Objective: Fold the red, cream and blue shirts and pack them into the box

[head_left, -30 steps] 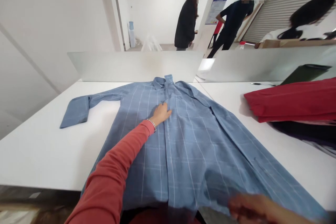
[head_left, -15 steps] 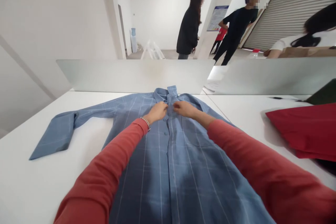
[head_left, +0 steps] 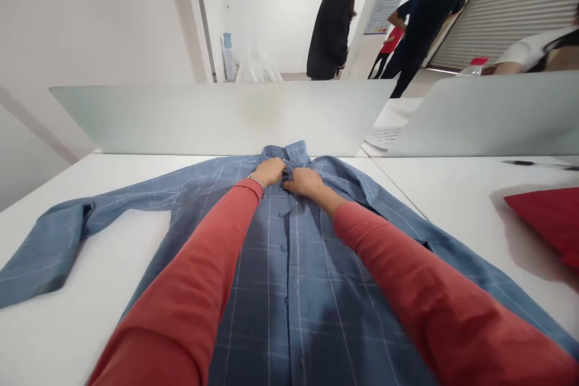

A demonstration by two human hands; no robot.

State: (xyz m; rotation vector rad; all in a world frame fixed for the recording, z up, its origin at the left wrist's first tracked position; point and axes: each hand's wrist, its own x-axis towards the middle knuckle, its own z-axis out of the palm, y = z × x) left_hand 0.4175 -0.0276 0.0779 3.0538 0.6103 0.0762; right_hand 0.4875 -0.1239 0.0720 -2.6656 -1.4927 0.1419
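A blue checked button-up shirt lies face up on the white table, collar at the far side and one sleeve spread out to the left. Just below the collar, my left hand pinches the front edge on the button side. My right hand is closed on the opposite placket, close beside the left. The fingertips of both hands nearly meet, and the exact button between them is hidden. Further down the placket, several buttons show.
A frosted divider runs along the table's far edge. Folded red cloth lies at the right, with a dark pen-like object behind it. Beyond the divider stand a person in black and another in dark clothes.
My hands have come closer together, the right moving left onto the placket edge, which is now lifted a little. The view has shifted closer and tilted down.
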